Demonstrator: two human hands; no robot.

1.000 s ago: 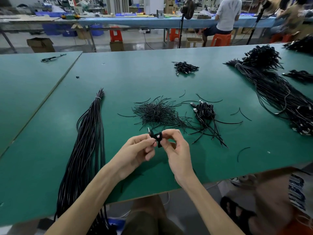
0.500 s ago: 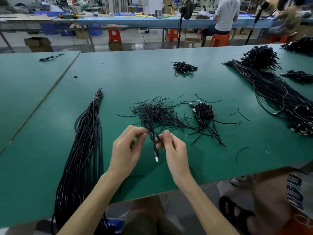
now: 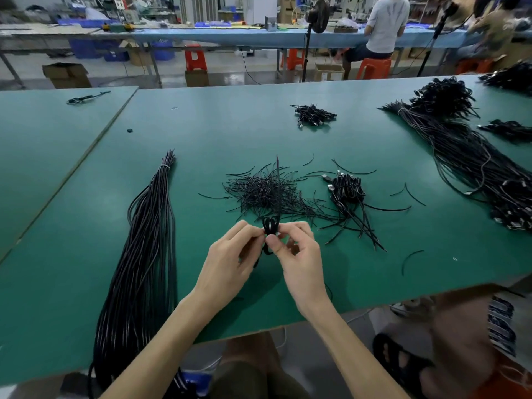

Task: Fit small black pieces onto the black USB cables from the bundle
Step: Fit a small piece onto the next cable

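Since a moment ago the cable's free end has swung from hanging below the fingers to pointing straight up and away, over the far pile. Both hands sit close together above the near edge of the green table (image 3: 230, 133). The left hand (image 3: 230, 263) and the right hand (image 3: 299, 254) pinch a small coil of black USB cable (image 3: 270, 226) between thumbs and fingertips, each pinch narrow and closed on the looped cable, with the loops poking up just above the fingers. Whether a small black piece is on it I cannot tell.

Just beyond the hands lies a loose heap of short black ties (image 3: 264, 191), some scattered singly around it. To its right sits a clump of coiled cables (image 3: 347, 191) with metal plugs showing. On the left a long tied bundle of cables (image 3: 144, 254) runs from the far side to the near edge and over it. Another long bundle (image 3: 475, 162) lies well apart at the far right.
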